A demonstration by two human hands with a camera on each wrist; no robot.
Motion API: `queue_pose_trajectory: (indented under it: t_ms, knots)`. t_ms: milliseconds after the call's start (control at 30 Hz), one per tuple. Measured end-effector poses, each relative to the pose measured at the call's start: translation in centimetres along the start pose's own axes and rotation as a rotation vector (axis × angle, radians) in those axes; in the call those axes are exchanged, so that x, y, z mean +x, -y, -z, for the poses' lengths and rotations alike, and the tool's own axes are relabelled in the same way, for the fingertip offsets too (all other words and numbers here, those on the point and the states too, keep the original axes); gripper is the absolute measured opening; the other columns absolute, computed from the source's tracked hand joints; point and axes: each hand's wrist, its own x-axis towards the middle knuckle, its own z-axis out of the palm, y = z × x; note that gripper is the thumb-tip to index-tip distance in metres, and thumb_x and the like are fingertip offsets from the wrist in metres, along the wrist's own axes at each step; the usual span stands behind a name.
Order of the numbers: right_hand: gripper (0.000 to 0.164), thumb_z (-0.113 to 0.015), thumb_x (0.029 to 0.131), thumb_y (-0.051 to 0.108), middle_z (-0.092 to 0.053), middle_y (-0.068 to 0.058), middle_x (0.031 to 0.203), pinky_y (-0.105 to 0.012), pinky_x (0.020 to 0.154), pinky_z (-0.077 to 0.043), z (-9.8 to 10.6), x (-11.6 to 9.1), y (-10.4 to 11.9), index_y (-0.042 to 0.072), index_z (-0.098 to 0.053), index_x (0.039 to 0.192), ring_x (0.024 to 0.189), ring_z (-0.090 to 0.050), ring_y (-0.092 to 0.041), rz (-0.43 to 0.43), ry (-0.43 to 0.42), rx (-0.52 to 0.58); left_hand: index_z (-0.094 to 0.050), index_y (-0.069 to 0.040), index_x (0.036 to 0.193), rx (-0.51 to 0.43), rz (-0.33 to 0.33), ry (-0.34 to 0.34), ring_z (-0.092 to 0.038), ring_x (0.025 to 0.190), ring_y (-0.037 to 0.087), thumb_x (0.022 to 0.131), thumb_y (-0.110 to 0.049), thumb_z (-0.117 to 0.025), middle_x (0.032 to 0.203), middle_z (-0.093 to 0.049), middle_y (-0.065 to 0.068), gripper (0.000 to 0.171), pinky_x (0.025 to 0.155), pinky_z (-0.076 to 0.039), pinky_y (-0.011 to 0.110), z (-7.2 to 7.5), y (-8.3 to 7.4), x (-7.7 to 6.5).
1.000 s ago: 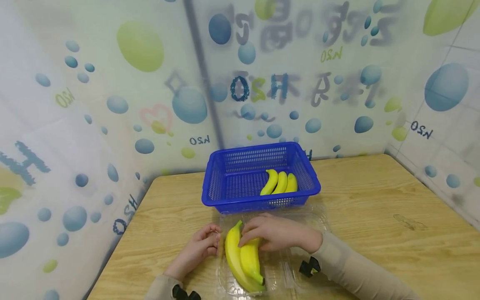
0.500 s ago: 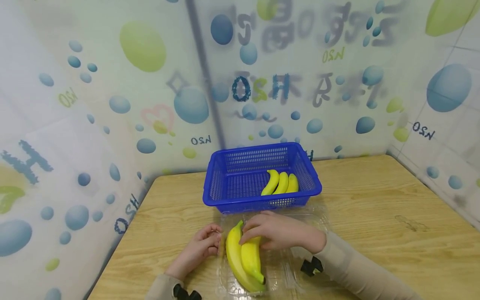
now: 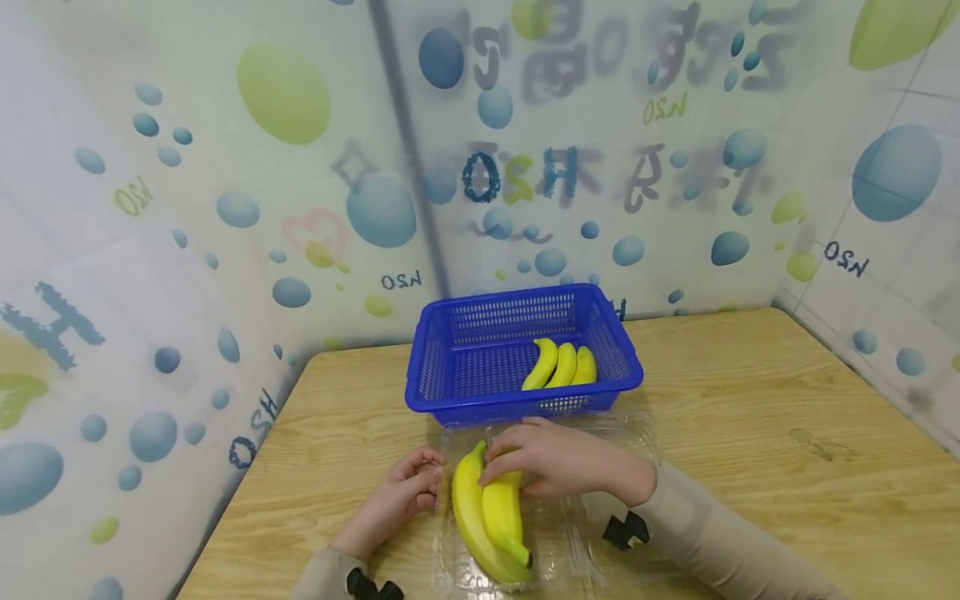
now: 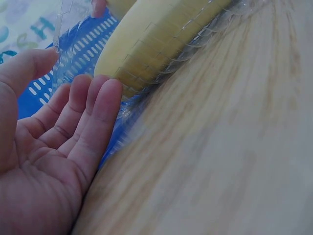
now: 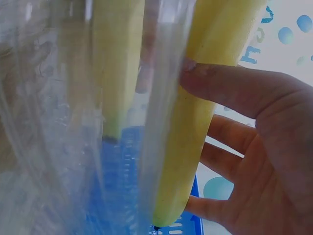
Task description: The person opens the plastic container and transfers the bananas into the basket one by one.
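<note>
A clear plastic clamshell container, its lid laid out to the right, sits in front of the blue basket. Inside its left half, one yellow banana lies on the left, beside a second banana overlapping it. My right hand grips this second banana near its far end, thumb on one side and fingers on the other, as the right wrist view shows. At the container's left wall, my left hand holds the edge with bent fingers, thumb tip at the rim.
The blue basket stands right behind the container, with three smaller bananas at its right side. Behind the wooden table hangs a printed curtain with blue and green dots.
</note>
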Motion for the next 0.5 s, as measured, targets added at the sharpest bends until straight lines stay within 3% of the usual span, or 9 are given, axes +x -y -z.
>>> queue_pose_trajectory:
  t_ms: [500]
  knots:
    - [0.049,-0.077,0.083,0.018,-0.059,0.001,0.128,-0.059,0.1,-0.039,0.71,-0.19,0.14,0.031,-0.06,0.128,0.123,-0.05,-0.015,0.026,-0.037,-0.019,-0.047,-0.005,0.114,-0.005,0.009,-0.01,-0.057,0.075,0.011,0.1,-0.012,-0.051,0.087,-0.054,0.002,0.016,0.067,-0.053,0.027,-0.16,-0.18,-0.01]
